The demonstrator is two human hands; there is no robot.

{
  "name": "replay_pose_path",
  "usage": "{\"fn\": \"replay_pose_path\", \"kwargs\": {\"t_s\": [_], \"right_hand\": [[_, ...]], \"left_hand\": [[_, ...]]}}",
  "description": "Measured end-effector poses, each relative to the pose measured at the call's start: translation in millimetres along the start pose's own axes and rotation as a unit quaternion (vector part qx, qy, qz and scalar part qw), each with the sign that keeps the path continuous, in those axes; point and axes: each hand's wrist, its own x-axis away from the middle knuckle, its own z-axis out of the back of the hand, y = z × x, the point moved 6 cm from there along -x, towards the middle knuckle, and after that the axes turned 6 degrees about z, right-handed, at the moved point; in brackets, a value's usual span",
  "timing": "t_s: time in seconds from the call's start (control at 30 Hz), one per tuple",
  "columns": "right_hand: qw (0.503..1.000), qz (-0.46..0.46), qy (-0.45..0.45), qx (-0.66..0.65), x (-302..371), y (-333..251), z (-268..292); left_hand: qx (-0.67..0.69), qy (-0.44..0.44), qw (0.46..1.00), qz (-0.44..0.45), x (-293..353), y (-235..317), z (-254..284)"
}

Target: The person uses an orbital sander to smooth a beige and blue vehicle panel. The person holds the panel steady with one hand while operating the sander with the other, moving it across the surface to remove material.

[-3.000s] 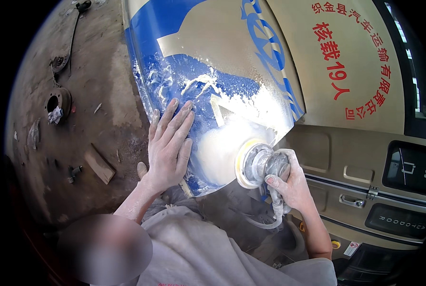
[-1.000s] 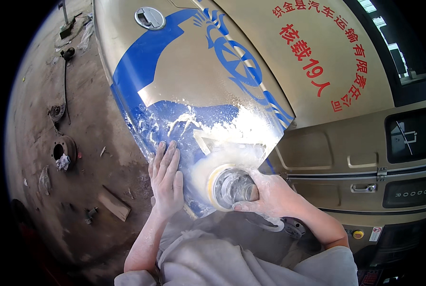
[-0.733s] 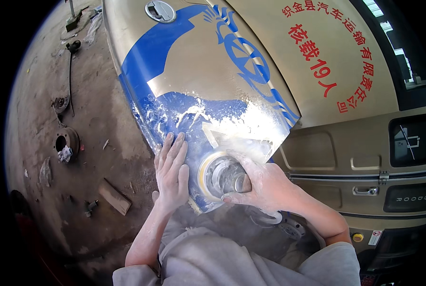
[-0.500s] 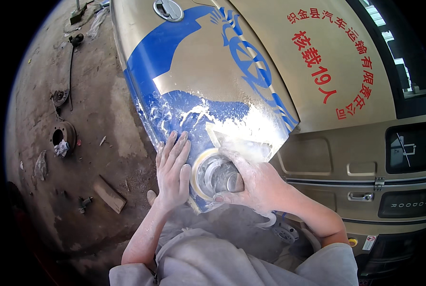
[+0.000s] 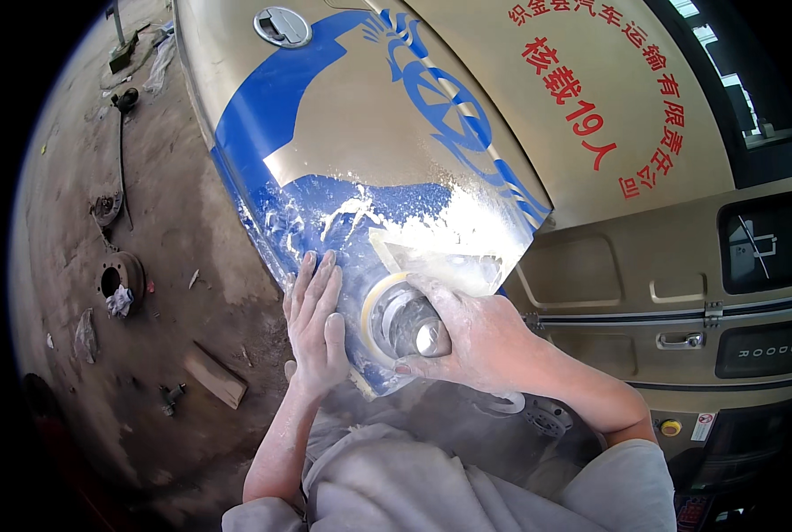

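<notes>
My right hand [image 5: 483,341] grips a round sander [image 5: 407,321] with a pale yellow rim. Its disc lies against the lower corner of a gold and blue vehicle panel [image 5: 352,129]. Fingers outstretched, my left hand [image 5: 316,332] rests along the panel's left edge, close beside the sander and holding nothing. White dust coats both hands. Scraped white and bare grey patches mark the panel just beyond the sander, including a pale triangular outline [image 5: 387,253]. The disc's underside is hidden.
A gold vehicle body with red lettering [image 5: 582,106] stands at the right, with a door handle [image 5: 680,340] lower down. On the dirty floor at left lie a wooden block [image 5: 216,377], a rusty drum-shaped part [image 5: 119,275] and a long metal rod [image 5: 121,160].
The view has shifted, so the panel and vehicle appear farther left. The sander has slid slightly right across the panel's corner. My left hand stays on the panel's edge.
</notes>
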Motion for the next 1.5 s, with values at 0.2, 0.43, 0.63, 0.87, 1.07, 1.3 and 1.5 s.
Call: {"fn": "replay_pose_path", "kwargs": {"t_s": [0.2,0.43,0.63,0.87,1.07,1.3,1.5], "right_hand": [[0.999,0.012,-0.038,-0.002,26.3,-9.8,-23.8],[0.982,-0.152,-0.046,-0.099,13.2,19.2,2.2],[0.989,-0.090,-0.057,-0.107,22.9,29.5,-7.5],[0.952,-0.219,0.011,-0.213,49.4,93.1,-4.1],[0.988,-0.084,-0.005,-0.133,30.5,52.0,-15.0],[0.957,-0.205,0.031,-0.204,56.0,114.1,-5.3],[0.985,-0.070,-0.009,-0.157,35.8,57.3,-12.5]], "left_hand": [[0.023,0.005,1.000,0.001,0.7,0.7,-2.4],[0.007,0.006,1.000,0.008,5.3,-5.5,3.8],[0.011,0.007,1.000,-0.002,-0.8,1.7,-7.1],[-0.029,0.020,0.999,-0.004,1.3,3.5,-3.7],[-0.030,0.025,0.999,-0.021,-2.3,8.5,-6.6],[-0.050,0.020,0.998,-0.016,-2.1,10.8,-3.5],[-0.047,0.016,0.999,-0.016,-1.2,10.7,-12.1]]}}
